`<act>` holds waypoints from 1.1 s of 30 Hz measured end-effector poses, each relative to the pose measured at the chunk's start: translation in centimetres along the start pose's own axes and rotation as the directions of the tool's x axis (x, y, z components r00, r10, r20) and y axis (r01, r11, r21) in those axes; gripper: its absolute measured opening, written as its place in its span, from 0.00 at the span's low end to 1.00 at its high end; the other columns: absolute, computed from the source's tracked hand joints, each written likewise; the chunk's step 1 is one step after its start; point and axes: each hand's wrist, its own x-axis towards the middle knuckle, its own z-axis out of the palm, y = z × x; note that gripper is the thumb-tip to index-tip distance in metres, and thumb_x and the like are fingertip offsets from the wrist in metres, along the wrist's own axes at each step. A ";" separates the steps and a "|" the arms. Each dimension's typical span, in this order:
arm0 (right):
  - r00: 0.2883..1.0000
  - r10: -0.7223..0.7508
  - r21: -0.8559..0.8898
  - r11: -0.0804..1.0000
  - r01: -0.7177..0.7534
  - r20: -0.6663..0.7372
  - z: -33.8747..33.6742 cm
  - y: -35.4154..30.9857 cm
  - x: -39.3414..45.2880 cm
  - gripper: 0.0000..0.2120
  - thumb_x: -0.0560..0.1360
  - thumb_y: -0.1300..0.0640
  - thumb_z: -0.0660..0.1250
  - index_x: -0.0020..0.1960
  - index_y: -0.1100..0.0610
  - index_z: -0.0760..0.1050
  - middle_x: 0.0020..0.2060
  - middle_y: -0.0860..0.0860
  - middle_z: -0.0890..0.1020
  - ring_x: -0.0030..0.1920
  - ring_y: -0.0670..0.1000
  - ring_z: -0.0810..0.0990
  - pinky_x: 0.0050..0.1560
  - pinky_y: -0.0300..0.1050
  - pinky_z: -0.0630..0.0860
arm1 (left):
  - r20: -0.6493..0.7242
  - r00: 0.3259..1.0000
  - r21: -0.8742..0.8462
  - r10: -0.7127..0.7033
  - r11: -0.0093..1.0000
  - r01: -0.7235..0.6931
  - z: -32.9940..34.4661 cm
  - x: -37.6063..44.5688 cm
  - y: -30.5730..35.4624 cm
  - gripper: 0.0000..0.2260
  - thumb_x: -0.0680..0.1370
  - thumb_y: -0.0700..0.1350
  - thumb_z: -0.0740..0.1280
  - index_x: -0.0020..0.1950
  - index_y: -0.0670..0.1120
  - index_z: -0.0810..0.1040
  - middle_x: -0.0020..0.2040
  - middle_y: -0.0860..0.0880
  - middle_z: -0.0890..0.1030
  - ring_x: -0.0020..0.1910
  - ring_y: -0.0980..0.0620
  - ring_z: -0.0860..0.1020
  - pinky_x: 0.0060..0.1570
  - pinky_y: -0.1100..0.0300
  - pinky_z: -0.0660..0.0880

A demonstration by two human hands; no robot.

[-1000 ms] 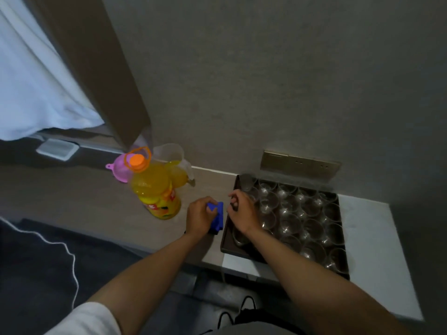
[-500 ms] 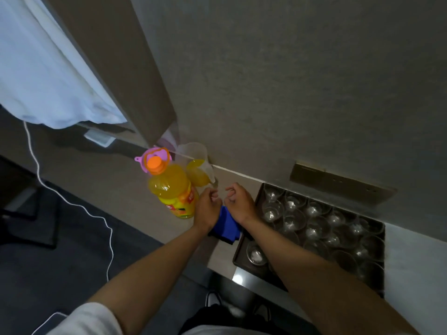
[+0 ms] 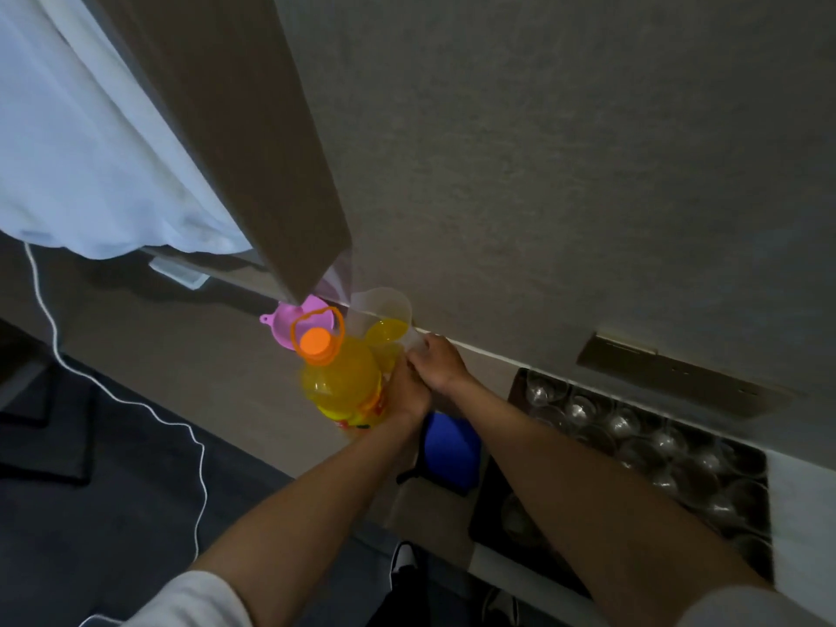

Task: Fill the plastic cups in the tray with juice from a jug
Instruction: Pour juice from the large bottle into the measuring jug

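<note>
A clear plastic jug (image 3: 384, 316) with yellow juice in its bottom stands against the wall. My right hand (image 3: 438, 365) is at the jug's right side, fingers curled round its handle. My left hand (image 3: 407, 393) lies just below it, between the jug and a large juice bottle (image 3: 340, 386) with an orange cap; its fingertips are hidden. A dark tray (image 3: 491, 504) to the right holds several clear plastic cups (image 3: 633, 445), all of which look empty.
A pink funnel (image 3: 289, 321) sits behind the bottle. A blue cloth (image 3: 452, 450) lies on the counter between the bottle and the tray, under my forearms. A brown panel and a white curtain hang at the left. A white cable runs over the dark floor.
Both hands left the blue cloth and the tray edge and moved up and left to the jug. The view swung left, so the tray now sits at the right edge.
</note>
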 end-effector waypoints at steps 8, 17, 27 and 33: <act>0.998 0.061 -0.020 0.998 -0.061 0.001 0.2 -0.7 0.9 0.16 0.80 0.59 0.62 0.34 0.50 0.72 0.30 0.47 0.77 0.30 0.44 0.75 0.33 0.41 0.70 | 0.215 0.976 0.227 0.037 0.970 -0.087 -2.5 1.5 -1.9 0.08 0.84 0.40 0.60 0.60 0.51 0.72 0.47 0.61 0.73 0.45 0.63 0.74 0.55 0.62 0.74; 0.989 0.132 0.089 0.988 -0.125 -0.070 -1.5 0.8 -3.2 0.17 0.82 0.62 0.61 0.35 0.52 0.70 0.29 0.44 0.75 0.29 0.40 0.76 0.29 0.28 0.66 | 0.264 0.964 0.243 0.023 0.966 -0.090 -1.0 0.3 -0.7 0.07 0.83 0.40 0.61 0.51 0.41 0.77 0.47 0.49 0.78 0.48 0.52 0.77 0.45 0.65 0.67; 0.973 0.169 0.145 0.978 -0.147 -0.155 -2.3 4.1 -7.1 0.13 0.82 0.56 0.62 0.43 0.62 0.76 0.39 0.56 0.80 0.42 0.55 0.79 0.44 0.52 0.76 | 0.279 0.956 0.186 -0.091 0.982 0.039 0.4 -1.4 -2.4 0.08 0.76 0.46 0.70 0.50 0.44 0.76 0.47 0.43 0.82 0.49 0.43 0.82 0.51 0.46 0.81; 0.961 0.197 0.199 0.967 -0.158 -0.193 -2.8 5.9 -9.0 0.12 0.82 0.55 0.64 0.40 0.56 0.70 0.35 0.52 0.75 0.38 0.51 0.74 0.40 0.46 0.69 | 0.230 0.973 0.173 -0.026 0.985 -0.014 0.3 -2.4 -1.6 0.29 0.74 0.45 0.75 0.69 0.40 0.65 0.61 0.43 0.75 0.58 0.45 0.76 0.53 0.55 0.74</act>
